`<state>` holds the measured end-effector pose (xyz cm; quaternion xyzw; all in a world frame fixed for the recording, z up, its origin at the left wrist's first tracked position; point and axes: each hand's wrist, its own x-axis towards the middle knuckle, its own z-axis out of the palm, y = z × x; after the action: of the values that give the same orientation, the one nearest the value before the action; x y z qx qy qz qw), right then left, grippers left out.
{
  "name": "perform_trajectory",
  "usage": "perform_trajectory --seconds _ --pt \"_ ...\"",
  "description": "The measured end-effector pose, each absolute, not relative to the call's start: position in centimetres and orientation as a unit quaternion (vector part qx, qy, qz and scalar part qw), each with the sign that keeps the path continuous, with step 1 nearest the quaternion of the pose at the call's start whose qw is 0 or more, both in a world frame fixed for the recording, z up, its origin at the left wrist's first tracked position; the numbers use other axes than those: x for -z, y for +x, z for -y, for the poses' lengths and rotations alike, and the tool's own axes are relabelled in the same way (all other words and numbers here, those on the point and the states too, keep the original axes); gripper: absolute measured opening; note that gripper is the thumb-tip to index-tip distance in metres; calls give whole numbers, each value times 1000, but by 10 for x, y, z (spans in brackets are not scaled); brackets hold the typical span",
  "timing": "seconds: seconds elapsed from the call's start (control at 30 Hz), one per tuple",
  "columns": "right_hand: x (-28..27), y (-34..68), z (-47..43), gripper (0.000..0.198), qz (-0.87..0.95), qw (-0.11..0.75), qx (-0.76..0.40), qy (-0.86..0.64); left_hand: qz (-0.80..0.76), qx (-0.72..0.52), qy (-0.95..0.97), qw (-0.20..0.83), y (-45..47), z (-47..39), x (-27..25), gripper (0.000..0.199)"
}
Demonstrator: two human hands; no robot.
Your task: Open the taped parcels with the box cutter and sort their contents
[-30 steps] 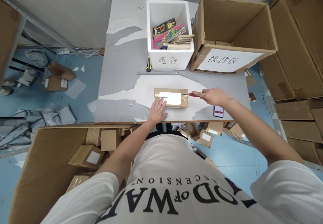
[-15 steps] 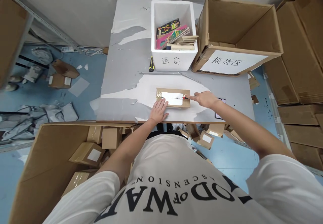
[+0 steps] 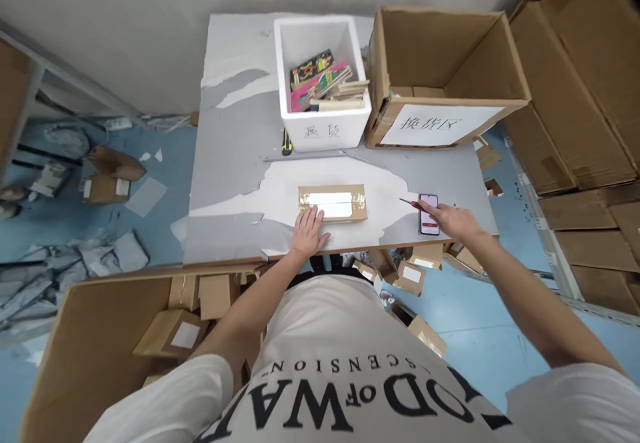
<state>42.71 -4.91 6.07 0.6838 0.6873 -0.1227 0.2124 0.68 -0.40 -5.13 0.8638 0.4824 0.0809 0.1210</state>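
A small cardboard box (image 3: 359,204) with a white label and clear tape lies on the table in front of me. My left hand (image 3: 308,231) rests on its near left edge, fingers stretched out and thumb apart. Off to the right of the box, my right hand (image 3: 453,220) is closed around a slim red cutter (image 3: 414,204) with a thin dark blade pointing left. That hand is over the right side of a smartphone (image 3: 429,224) with a lit screen, which lies flat on the table.
A white foam box (image 3: 325,133) with books stands at the back, beside a large open carton (image 3: 445,125) with a handwritten sheet. A yellow-black utility knife (image 3: 287,143) lies left of the foam box. Below the table's front edge, a big carton (image 3: 100,336) holds several small boxes.
My right hand has moved right with the cutter, away from the box top to over the phone. My left hand stays at the box's near left edge. The camera view has shifted slightly.
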Motion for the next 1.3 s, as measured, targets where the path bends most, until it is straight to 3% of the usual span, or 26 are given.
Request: perform_trajectory --seconds 0.2,0.33,0.5,0.6,1.3 --pt "-14 365 52 59 -545 -171 368 734 -479 -81 864 134 6 -16 36 52" --pt "8 336 46 66 -445 -280 478 704 -479 -93 860 145 5 -34 28 59" --pt "18 327 45 68 -419 -312 529 669 -495 -66 856 135 5 -56 19 107" --pt "19 324 48 68 -410 -312 541 665 -487 -22 860 154 6 -65 15 123" --pt "14 306 65 75 -372 -331 557 664 -489 -52 851 185 7 -67 21 126"
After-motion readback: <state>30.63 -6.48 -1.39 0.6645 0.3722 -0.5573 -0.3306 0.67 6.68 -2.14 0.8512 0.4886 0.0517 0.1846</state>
